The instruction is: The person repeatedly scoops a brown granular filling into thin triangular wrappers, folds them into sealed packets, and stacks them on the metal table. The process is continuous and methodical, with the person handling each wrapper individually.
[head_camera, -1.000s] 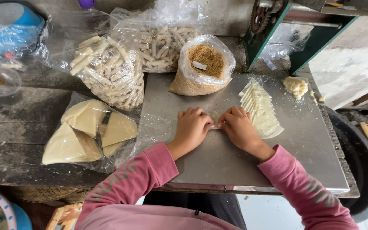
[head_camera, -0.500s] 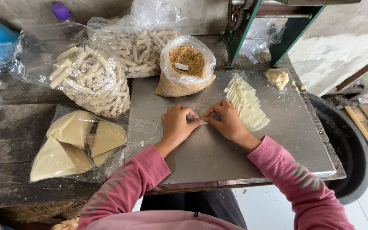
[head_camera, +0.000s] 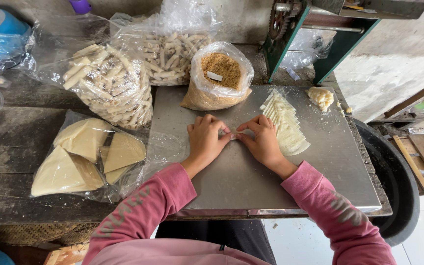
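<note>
Small pastry piece (head_camera: 233, 133): on steel sheet (head_camera: 271, 186), bench centre, pinched between both hands. Left hand (head_camera: 205, 140), right hand (head_camera: 261, 140): fingers together, clamped on piece. Wrapper stack (head_camera: 285, 122) at 3 o'clock, touching right hand. Crumb bag (head_camera: 219, 76) at 12 o'clock.

Pink sleeves (head_camera: 143, 206), pale cream wrappers (head_camera: 284, 122), brown crumbs (head_camera: 222, 68) (clear bag), grey steel sheet (head_camera: 251, 176)

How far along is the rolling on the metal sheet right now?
Done: two clear plastic bags of pale rolled sticks and sit at the back. In hand: the left hand and right hand pinch one small pale wrapper between their fingers. Left: a fanned stack of thin pale wrappers and the open bag of brown crumbly filling.
</note>
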